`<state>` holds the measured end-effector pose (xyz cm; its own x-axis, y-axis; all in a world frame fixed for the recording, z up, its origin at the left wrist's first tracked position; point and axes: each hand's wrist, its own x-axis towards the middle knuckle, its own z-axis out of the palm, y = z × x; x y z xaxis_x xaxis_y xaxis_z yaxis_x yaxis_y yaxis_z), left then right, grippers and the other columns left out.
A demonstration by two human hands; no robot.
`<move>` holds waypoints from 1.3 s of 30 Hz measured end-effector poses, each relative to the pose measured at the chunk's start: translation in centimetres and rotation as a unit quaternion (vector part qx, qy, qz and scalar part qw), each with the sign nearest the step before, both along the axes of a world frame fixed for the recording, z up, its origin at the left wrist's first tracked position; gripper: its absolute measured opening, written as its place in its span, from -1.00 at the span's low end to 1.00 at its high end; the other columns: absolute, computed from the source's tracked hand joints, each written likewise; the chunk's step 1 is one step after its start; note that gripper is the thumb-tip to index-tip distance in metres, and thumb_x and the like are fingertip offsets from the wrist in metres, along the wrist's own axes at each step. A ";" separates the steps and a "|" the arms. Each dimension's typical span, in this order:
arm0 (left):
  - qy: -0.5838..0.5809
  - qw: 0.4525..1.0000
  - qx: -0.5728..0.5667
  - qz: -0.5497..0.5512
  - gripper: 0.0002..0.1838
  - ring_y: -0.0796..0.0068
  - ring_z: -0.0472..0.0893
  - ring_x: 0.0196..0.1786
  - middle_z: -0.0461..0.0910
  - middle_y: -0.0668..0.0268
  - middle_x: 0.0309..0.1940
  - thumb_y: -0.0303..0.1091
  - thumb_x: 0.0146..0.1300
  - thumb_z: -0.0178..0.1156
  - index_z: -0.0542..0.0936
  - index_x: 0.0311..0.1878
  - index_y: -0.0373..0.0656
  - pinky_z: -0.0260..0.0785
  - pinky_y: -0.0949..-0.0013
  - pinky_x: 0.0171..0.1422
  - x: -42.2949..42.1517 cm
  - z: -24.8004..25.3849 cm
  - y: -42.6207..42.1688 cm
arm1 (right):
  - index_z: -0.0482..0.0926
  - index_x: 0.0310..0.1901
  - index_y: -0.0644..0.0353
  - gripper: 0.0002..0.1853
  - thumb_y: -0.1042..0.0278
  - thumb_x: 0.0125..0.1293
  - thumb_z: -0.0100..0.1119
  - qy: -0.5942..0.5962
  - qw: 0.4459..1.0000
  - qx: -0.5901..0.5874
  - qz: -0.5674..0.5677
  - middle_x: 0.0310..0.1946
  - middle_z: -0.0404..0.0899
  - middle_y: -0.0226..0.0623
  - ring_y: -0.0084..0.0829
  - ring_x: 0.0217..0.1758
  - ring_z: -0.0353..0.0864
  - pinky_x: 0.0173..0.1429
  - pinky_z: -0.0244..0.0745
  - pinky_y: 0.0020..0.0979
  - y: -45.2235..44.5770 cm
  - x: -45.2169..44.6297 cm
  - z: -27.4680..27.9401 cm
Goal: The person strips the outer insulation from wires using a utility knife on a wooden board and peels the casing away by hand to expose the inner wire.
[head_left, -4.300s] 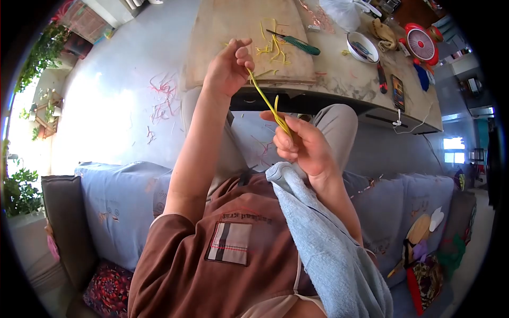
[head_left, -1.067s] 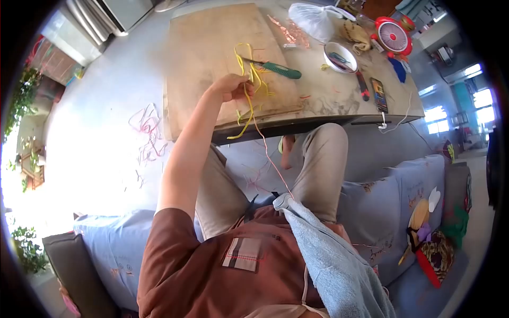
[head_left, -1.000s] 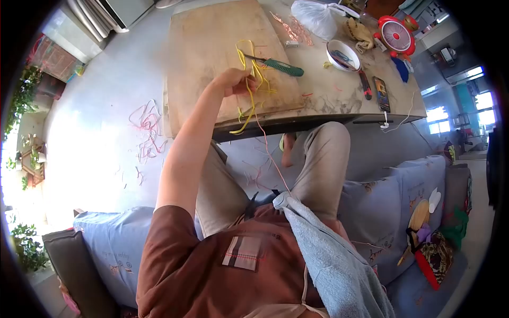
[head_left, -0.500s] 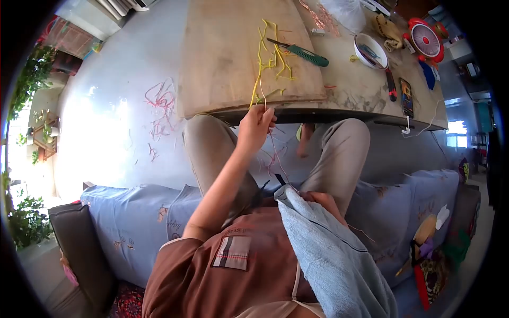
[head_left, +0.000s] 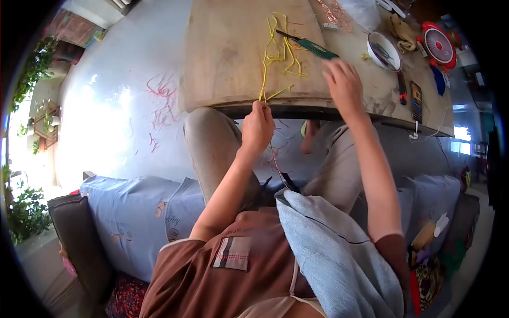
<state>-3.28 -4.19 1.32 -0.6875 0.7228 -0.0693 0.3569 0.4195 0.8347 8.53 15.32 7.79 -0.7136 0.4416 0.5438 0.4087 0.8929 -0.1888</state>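
Note:
My left hand (head_left: 257, 127) is closed on a wire at the table's front edge. The wire's yellow insulated part (head_left: 264, 71) runs up over the board, and a thin bare length (head_left: 274, 159) hangs below the hand toward a light blue towel (head_left: 323, 238) on my lap. My right hand (head_left: 345, 90), slightly blurred, hovers over the table with fingers apart and nothing visible in it. Its fingertips are close to the handle end of a green utility knife (head_left: 318, 49), which lies with its blade pointing left over yellow insulation pieces (head_left: 289, 58).
At the right of the table (head_left: 366, 90) are a white bowl (head_left: 383, 50), a red-and-black handled tool (head_left: 402, 89), a phone (head_left: 417, 100) and a red fan (head_left: 439, 45). Copper wire strands (head_left: 336, 16) lie at the back. Pinkish scraps (head_left: 161, 93) litter the floor.
My right hand has come up from beside the towel on my lap to the knife's handle. My left hand stays near the table edge, still gripping the wire.

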 end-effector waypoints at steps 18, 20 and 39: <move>-0.057 0.995 0.068 0.034 -0.81 0.61 0.42 -0.70 0.50 0.33 -0.68 -0.31 0.27 0.02 0.43 -0.31 -0.27 0.27 0.51 -0.56 0.0 -0.2 1.0 | 0.45 0.04 -0.11 -0.65 0.34 0.18 0.11 -0.007 0.992 -0.128 -0.014 -0.34 0.45 -0.34 -0.24 -0.29 0.53 -0.23 0.46 -0.32 -0.6 -1.2 0.0; -0.104 0.991 0.070 0.035 -0.80 0.64 0.41 -0.69 0.48 0.34 -0.69 -0.31 0.28 0.02 0.45 -0.31 -0.28 0.25 0.53 -0.58 0.3 -0.1 1.2 | 0.50 0.00 -0.12 -0.65 0.29 0.12 0.18 -0.011 0.989 -0.145 -0.001 -0.35 0.45 -0.39 -0.28 -0.30 0.53 -0.25 0.46 -0.35 -3.4 -0.7 -0.1; -0.439 0.881 0.167 0.057 -0.80 0.71 0.37 -0.59 0.46 0.39 -0.63 -0.28 0.32 0.00 0.47 -0.14 -0.20 0.19 0.62 -0.53 1.1 -0.5 0.7 | 0.60 -0.14 -0.14 -0.63 0.45 -0.05 0.16 -0.054 0.998 -0.009 0.037 -0.32 0.40 -0.39 -0.34 -0.19 0.40 -0.14 0.39 -0.37 -6.7 -1.9 -4.5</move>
